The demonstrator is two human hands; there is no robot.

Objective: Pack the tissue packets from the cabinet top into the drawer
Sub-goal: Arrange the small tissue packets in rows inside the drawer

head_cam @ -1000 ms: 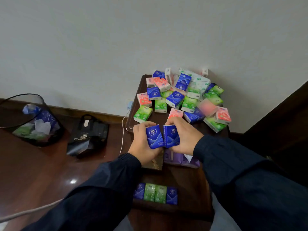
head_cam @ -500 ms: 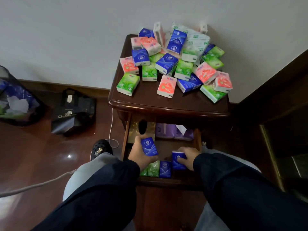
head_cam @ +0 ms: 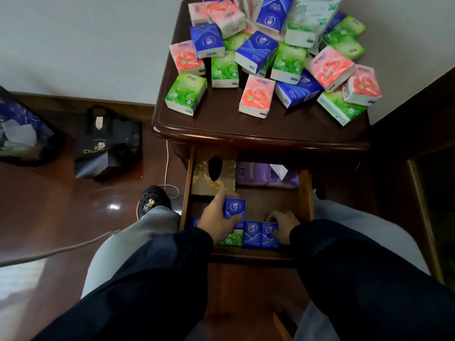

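Several pink, green and blue tissue packets (head_cam: 256,96) lie heaped on the dark wooden cabinet top (head_cam: 221,129). Below it the drawer (head_cam: 306,193) stands pulled out. My left hand (head_cam: 216,219) grips a blue packet (head_cam: 234,210) inside the drawer, above the front row. My right hand (head_cam: 283,223) rests with curled fingers on another blue packet (head_cam: 269,235) standing at the right end of that row. Beside it stand a blue packet (head_cam: 252,233) and a green one (head_cam: 231,238).
At the drawer's back lie a gold tissue box (head_cam: 213,173) and purple tissue packs (head_cam: 267,174). On the floor to the left are a black bag (head_cam: 108,143), a bin (head_cam: 22,134), a white cable (head_cam: 167,166) and my black shoe (head_cam: 154,200).
Both hands went down from the cabinet top into the drawer with one blue packet each. The right one's packet now stands in the front row; the left hand still holds its packet.
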